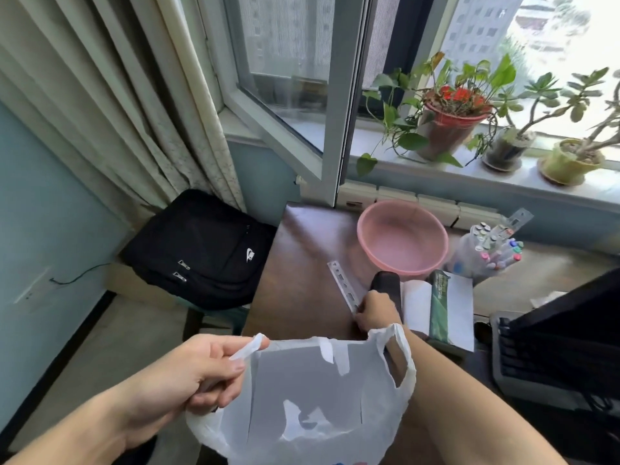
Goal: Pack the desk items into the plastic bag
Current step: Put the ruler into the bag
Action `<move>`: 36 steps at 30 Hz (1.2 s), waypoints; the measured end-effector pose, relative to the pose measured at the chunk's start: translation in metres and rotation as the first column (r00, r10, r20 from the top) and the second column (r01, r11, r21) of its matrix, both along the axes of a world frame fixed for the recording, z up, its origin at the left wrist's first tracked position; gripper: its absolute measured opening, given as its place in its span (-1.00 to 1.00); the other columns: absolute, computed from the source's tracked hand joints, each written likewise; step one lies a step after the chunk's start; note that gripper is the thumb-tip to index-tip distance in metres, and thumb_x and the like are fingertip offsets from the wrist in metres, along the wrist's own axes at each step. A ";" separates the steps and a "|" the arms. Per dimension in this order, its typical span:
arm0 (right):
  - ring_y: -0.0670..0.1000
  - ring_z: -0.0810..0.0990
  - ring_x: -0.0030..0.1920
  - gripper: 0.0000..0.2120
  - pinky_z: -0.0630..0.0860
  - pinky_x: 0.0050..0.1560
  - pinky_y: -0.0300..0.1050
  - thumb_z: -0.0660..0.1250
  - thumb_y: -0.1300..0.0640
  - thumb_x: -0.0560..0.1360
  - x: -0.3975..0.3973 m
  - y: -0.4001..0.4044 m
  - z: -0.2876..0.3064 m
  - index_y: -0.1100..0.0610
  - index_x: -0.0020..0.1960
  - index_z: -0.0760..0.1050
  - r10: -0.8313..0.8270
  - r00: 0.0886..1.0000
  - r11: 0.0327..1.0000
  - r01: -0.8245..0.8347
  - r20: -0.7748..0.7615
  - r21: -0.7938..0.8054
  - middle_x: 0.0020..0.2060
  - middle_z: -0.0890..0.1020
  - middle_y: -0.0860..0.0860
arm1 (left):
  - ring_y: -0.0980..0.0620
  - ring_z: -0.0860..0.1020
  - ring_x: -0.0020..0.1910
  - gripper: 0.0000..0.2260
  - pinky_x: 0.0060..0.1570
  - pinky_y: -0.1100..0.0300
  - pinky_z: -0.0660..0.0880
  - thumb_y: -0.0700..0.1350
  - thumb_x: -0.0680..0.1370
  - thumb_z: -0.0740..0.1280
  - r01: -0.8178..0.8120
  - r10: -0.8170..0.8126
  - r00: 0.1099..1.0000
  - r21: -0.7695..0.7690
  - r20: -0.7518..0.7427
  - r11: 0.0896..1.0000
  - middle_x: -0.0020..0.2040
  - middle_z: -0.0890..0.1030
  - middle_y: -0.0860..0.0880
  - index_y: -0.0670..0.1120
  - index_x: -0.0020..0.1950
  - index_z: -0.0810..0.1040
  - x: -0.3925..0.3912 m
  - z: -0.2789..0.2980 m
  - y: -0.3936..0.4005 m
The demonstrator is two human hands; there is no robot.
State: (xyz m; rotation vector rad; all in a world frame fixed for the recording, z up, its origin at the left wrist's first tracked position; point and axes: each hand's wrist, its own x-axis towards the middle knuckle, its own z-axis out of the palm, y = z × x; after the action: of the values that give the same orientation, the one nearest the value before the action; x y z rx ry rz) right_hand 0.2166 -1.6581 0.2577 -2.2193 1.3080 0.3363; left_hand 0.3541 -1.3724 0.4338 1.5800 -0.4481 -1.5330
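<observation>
One thin translucent plastic bag (pixel 312 397), pinched by its handle in left hand (pixel 188 374), below desk (pixel 302 263) edge; one flat clear ruler (pixel 344 285), gripped by right hand (pixel 377 313); one round pink basin (pixel 402 238).

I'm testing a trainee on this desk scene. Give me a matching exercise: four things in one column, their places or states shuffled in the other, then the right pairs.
Things:
1. plastic bag
2. ruler
3. pink basin
4. black backpack

Places or states:
A. off the desk, to its left
B. on the desk near the window
C. held open by the left hand
D. gripped at one end by the right hand

Pairs: 1-C, 2-D, 3-B, 4-A
</observation>
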 end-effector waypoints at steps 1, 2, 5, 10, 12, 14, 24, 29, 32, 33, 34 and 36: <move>0.25 0.65 0.01 -0.76 0.59 -0.04 0.01 0.34 0.23 0.42 0.003 -0.001 -0.003 0.27 0.06 0.57 0.023 0.999 0.999 -0.024 -0.026 -0.030 0.02 0.67 0.21 | 0.07 0.17 -0.55 -0.62 -0.34 0.10 0.05 -0.13 0.45 0.30 -0.007 0.007 1.000 0.008 -0.008 1.000 -0.43 0.46 -0.15 0.12 0.22 0.65 0.002 -0.002 -0.002; 0.26 0.63 0.06 -0.75 0.57 -0.02 0.03 0.31 0.27 0.44 0.006 -0.003 -0.005 0.27 0.11 0.54 0.045 0.997 0.998 -0.047 -0.057 -0.052 0.07 0.65 0.22 | 0.07 0.17 -0.55 -0.61 -0.34 0.10 0.06 -0.13 0.44 0.30 -0.017 0.017 1.000 0.017 -0.014 1.000 -0.43 0.45 -0.16 0.10 0.23 0.64 0.005 -0.004 -0.004; 0.27 0.61 0.13 -0.70 0.54 0.01 0.02 0.28 0.30 0.45 0.015 -0.007 -0.009 0.29 0.17 0.52 0.072 0.991 0.995 -0.079 -0.112 -0.065 0.13 0.61 0.22 | 0.07 0.17 -0.56 -0.58 -0.38 0.14 0.08 -0.15 0.43 0.29 -0.030 0.031 0.999 0.027 -0.025 0.999 -0.44 0.45 -0.19 0.06 0.28 0.61 0.010 -0.008 -0.007; 0.27 0.63 0.04 -0.75 0.50 -0.14 -0.02 0.34 0.26 0.40 0.018 -0.012 -0.012 0.29 0.06 0.53 0.035 0.997 0.999 -0.034 -0.072 0.011 0.06 0.63 0.23 | 0.07 0.17 -0.56 -0.58 -0.38 0.12 0.05 -0.12 0.39 0.35 -0.041 0.041 0.998 0.007 -0.038 0.999 -0.43 0.44 -0.20 0.09 0.24 0.64 0.011 -0.012 -0.010; 0.25 0.65 -0.04 -0.88 0.49 -0.21 -0.05 0.34 0.26 0.36 0.017 -0.014 -0.013 0.25 -0.11 0.52 -0.017 1.000 0.996 0.019 -0.020 0.089 -0.03 0.66 0.22 | 0.07 0.16 -0.55 -0.57 -0.39 0.15 0.09 -0.07 0.34 0.38 -0.033 0.033 0.999 -0.006 -0.035 0.999 -0.43 0.45 -0.18 0.12 0.20 0.66 0.009 -0.011 -0.010; 0.19 0.65 -0.14 -0.95 0.46 -0.27 -0.11 0.37 0.24 0.31 0.014 -0.017 -0.008 0.22 -0.25 0.52 -0.073 0.996 0.987 0.064 0.058 0.146 -0.19 0.67 0.17 | 0.07 0.16 -0.55 -0.58 -0.42 0.19 0.16 -0.08 0.36 0.37 -0.039 0.038 0.999 -0.014 -0.033 0.999 -0.44 0.46 -0.17 0.11 0.21 0.66 0.006 -0.009 -0.010; 0.18 0.67 -0.25 -0.92 0.69 -0.11 0.12 0.38 0.41 0.50 -0.013 -0.003 0.133 0.42 -0.13 0.51 -0.240 0.754 0.925 -0.015 0.612 0.380 -0.23 0.66 0.38 | 0.08 0.15 -0.53 -0.63 -0.38 0.22 0.26 -0.26 0.61 0.17 -0.053 0.054 0.998 -0.016 0.042 0.998 -0.41 0.43 -0.14 0.03 0.34 0.52 -0.007 -0.006 0.001; 0.17 0.66 -0.36 -0.91 0.66 -0.29 0.00 0.37 0.43 0.49 -0.024 0.057 0.207 0.32 -0.03 0.52 -0.111 0.623 0.929 -0.212 0.774 0.303 -0.25 0.64 0.40 | 0.10 0.15 -0.56 -0.65 -0.42 0.21 0.24 -0.27 0.62 0.15 -0.070 0.072 0.997 -0.039 0.035 0.997 -0.41 0.42 -0.13 0.01 0.32 0.53 -0.013 -0.004 0.001; 0.23 0.72 -0.26 -0.92 0.69 -0.18 0.07 0.37 0.42 0.48 -0.030 0.096 0.194 0.33 -0.13 0.47 -0.041 0.707 0.894 -0.289 0.706 0.342 -0.23 0.68 0.32 | 0.11 0.16 -0.57 -0.65 -0.43 0.21 0.20 -0.27 0.62 0.14 -0.075 0.077 0.996 -0.042 0.042 0.996 -0.40 0.43 -0.14 -0.01 0.32 0.54 -0.016 -0.003 0.003; 0.19 0.73 -0.22 -0.92 0.69 -0.14 0.09 0.38 0.39 0.47 -0.032 0.105 0.185 0.32 -0.14 0.49 0.035 0.765 0.902 -0.302 0.643 0.310 -0.23 0.70 0.27 | 0.12 0.16 -0.57 -0.65 -0.43 0.20 0.18 -0.27 0.62 0.14 -0.074 0.075 0.996 -0.039 0.048 0.997 -0.41 0.43 -0.13 -0.02 0.32 0.53 -0.016 -0.002 0.004; 0.13 0.74 -0.22 -0.94 0.69 -0.10 0.09 0.37 0.36 0.47 -0.034 0.112 0.172 0.28 -0.16 0.51 0.121 0.820 0.914 -0.312 0.559 0.260 -0.23 0.72 0.21 | 0.12 0.16 -0.57 -0.65 -0.42 0.20 0.16 -0.27 0.63 0.13 -0.074 0.076 0.996 -0.036 0.051 0.997 -0.41 0.43 -0.13 -0.03 0.32 0.53 -0.017 -0.002 0.006; 0.06 0.73 -0.22 -0.89 0.67 -0.07 0.08 0.29 0.34 0.45 -0.039 0.120 0.150 0.19 -0.20 0.53 0.266 0.891 0.930 -0.338 0.368 0.147 -0.24 0.73 0.12 | 0.13 0.17 -0.58 -0.66 -0.43 0.21 0.14 -0.27 0.63 0.13 -0.078 0.080 0.995 -0.035 0.056 0.996 -0.42 0.44 -0.12 -0.05 0.31 0.54 -0.017 -0.001 0.007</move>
State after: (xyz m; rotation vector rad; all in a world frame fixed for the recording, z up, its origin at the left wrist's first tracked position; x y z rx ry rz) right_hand 0.1772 -1.5378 0.4073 -2.1785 0.7072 0.1770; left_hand 0.3367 -1.3653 0.4327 1.6008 -0.4359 -1.4167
